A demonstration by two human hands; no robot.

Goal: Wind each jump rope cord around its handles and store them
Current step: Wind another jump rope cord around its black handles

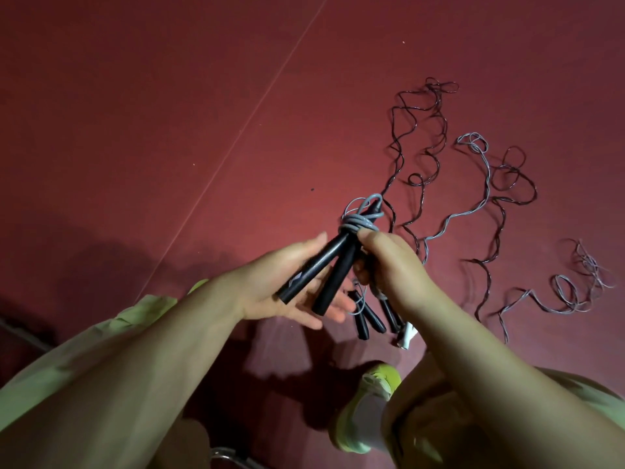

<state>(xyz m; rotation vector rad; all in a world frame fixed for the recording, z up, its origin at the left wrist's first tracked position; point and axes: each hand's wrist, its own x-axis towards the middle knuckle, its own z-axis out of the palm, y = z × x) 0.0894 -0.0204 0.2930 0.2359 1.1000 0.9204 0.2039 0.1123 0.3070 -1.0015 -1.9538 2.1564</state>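
While left hand [284, 282] lies spread under two black cylindrical handles [324, 269], right hand [389, 262] pinches grey wound cord [358, 223]; loose cords [490, 204] on red floor [169, 113].

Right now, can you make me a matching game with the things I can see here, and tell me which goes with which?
Things:
1. black handles
2. grey cord
3. dark cord
4. shoe

Descriptions:
A. lies loose and squiggly on the red floor
B. yellow-green, at the bottom of the picture
C. wound in loops round the handle tops
D. rest across the left hand

Pairs: 1-D, 2-C, 3-A, 4-B
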